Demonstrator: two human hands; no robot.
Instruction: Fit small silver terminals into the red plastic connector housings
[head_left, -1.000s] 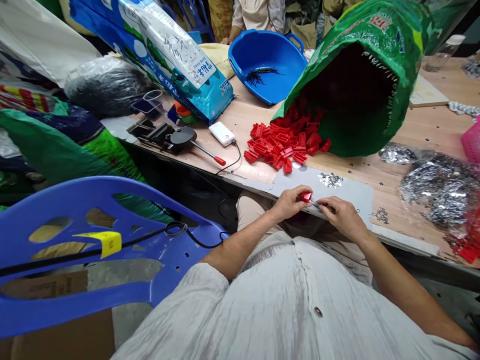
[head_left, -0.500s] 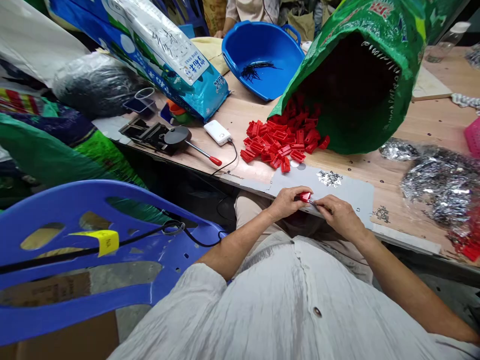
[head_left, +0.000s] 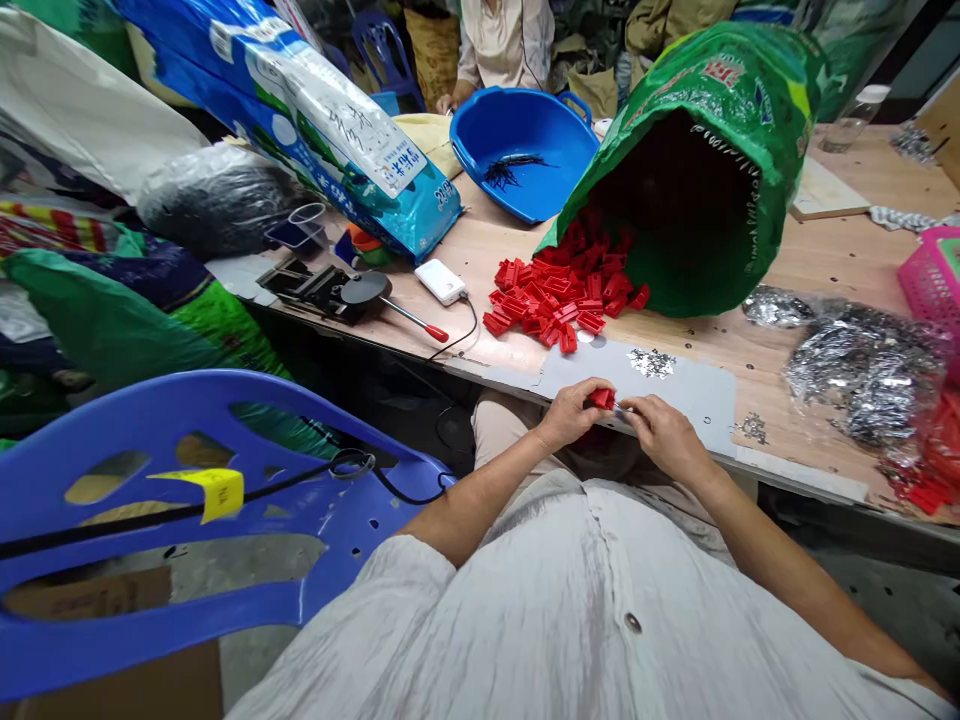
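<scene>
Between thumb and fingers, my left hand (head_left: 570, 412) grips a small red plastic part (head_left: 602, 398) at the table's front edge. My right hand (head_left: 667, 432) is closed in a pinch on a thin metal piece that meets the red part's right end; its kind is too small to make out. Just beyond my hands, a grey sheet (head_left: 701, 395) carries a heap of small shiny metal pieces (head_left: 652, 362). Behind it, a pile of similar red plastic parts (head_left: 555, 295) spills from the mouth of a green woven sack (head_left: 697, 285).
A blue basin (head_left: 536, 190) with thin black strips stands at the back. A hand press (head_left: 330, 290) with a red-tipped lever and a white power bank (head_left: 441, 282) sit left. Bagged metal parts (head_left: 862, 370) lie right. A blue chair (head_left: 247, 400) stands at my left. Another person (head_left: 506, 45) sits opposite.
The red part has turned slightly in my left hand, and my right fingers have shifted a little beside it. The whole view has tilted up slightly.
</scene>
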